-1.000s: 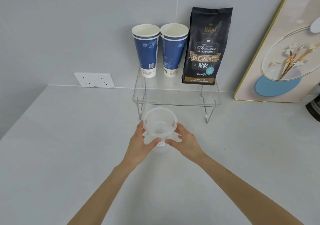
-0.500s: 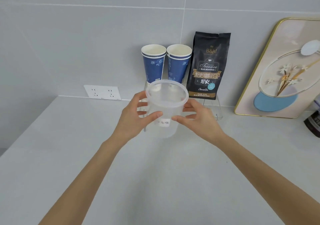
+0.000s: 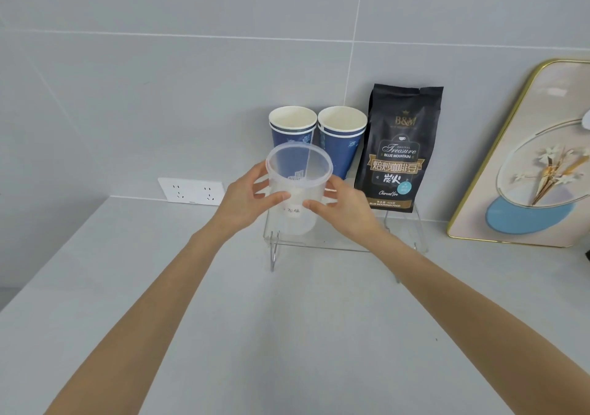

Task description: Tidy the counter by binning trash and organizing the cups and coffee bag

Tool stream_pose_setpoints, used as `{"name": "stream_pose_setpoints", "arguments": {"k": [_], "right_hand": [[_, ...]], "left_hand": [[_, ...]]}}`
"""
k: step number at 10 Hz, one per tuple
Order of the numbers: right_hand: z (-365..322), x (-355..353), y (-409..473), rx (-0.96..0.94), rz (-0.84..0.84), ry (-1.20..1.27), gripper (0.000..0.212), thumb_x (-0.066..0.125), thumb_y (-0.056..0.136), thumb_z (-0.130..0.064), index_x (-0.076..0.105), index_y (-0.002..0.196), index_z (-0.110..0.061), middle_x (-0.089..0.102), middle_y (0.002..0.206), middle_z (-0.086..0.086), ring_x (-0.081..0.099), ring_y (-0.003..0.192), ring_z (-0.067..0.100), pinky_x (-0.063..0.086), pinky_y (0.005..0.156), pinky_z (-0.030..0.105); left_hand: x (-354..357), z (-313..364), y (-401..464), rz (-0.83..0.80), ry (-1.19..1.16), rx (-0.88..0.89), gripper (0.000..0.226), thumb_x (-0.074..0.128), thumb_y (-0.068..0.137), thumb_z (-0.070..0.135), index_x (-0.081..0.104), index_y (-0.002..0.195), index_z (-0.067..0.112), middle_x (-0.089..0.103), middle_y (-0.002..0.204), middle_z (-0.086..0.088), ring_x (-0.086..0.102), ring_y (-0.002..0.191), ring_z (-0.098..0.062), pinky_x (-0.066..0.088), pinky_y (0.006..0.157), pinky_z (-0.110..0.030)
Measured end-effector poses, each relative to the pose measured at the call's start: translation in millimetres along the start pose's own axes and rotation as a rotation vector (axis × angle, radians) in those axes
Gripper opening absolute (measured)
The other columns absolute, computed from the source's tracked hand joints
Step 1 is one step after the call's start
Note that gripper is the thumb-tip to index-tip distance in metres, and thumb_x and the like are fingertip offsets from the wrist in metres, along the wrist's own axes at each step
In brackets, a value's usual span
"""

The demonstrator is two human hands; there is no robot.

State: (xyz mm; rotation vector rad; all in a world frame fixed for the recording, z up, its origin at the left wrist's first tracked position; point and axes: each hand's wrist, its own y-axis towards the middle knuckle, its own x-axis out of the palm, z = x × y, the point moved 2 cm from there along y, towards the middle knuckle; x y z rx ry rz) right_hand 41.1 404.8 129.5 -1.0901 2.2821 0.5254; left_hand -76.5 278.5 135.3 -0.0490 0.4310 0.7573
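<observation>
1. Head view: I hold a clear plastic cup (image 3: 298, 188) upright between both of my hands, lifted above the counter (image 3: 287, 334) and in front of the acrylic shelf (image 3: 344, 239).
2. My left hand (image 3: 247, 202) wraps the cup's left side, thumb laid across the front wall just above a small white label with writing too small to read.
3. My right hand (image 3: 343, 205) closes on the cup's right side, thumb tip pressing the front wall close to the left thumb; the two thumbs are just apart.
4. The cup's wide rim faces up and slightly toward me, and through its wall I can see the blue paper behind it.
5. Two stacks of blue paper cups stand on the shelf: the left stack (image 3: 292, 127) is partly hidden by the clear cup, and the right stack (image 3: 341, 140) stands just beside it.
6. A black coffee bag (image 3: 399, 149) stands upright on the shelf's right end, just beside the right stack and against the tiled wall.
7. A white wall socket (image 3: 191, 191) sits low on the wall to the shelf's left.
8. A gold-rimmed decorative board (image 3: 526, 165) leans against the wall at the right, apart from the shelf.
</observation>
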Motion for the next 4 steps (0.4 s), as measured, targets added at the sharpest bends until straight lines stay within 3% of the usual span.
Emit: {"name": "stream_pose_setpoints", "arguments": {"k": [3, 4], "right_hand": [[11.3, 16.0, 10.3, 0.045, -0.073, -0.034, 0.064, 0.064, 0.082, -0.032, 0.035, 0.136, -0.015, 0.051, 0.138, 0.007, 0.048, 0.126, 0.023, 0.041, 0.102, 0.034], [7.4, 10.3, 5.7, 0.057, -0.174, -0.126, 0.073, 0.062, 0.083, -0.03, 0.021, 0.142, -0.017, 0.042, 0.145, 0.007, 0.042, 0.131, 0.027, 0.036, 0.104, 0.033]], "left_hand": [[3.6, -23.8, 10.0, -0.049, 0.041, -0.055, 0.065, 0.063, 0.082, 0.026, 0.031, 0.138, 0.024, 0.042, 0.145, 0.001, 0.045, 0.13, -0.023, 0.04, 0.101, -0.035], [-0.8, -20.8, 8.8, -0.108, 0.087, -0.126, 0.077, 0.064, 0.081, 0.029, 0.02, 0.143, 0.024, 0.035, 0.149, 0.002, 0.041, 0.133, -0.023, 0.037, 0.103, -0.035]]}}
